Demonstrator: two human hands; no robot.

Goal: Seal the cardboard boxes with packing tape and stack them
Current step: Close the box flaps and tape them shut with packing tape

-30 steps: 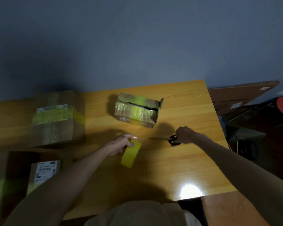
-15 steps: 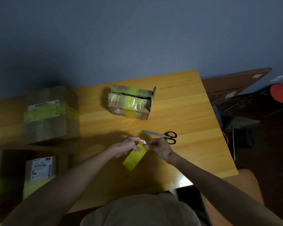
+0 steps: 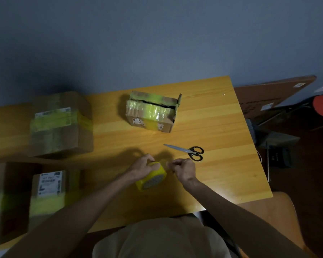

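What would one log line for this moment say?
left hand: holds yellow tape roll | right hand: pinches tape end | scissors: on table, untouched

A dim, plain room used for packing parcels, home or office unclear: a yellow wooden table [image 3: 213,118] against a bare blue-grey wall [image 3: 157,43], taped brown cardboard boxes with shipping labels [image 3: 63,138], and a flat brown cardboard sheet [image 3: 268,94] alongside.

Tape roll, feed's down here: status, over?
Left hand grips tape roll; right hand pinches its loose end. Small box top seam gapes. Scissors lie beside, clear.
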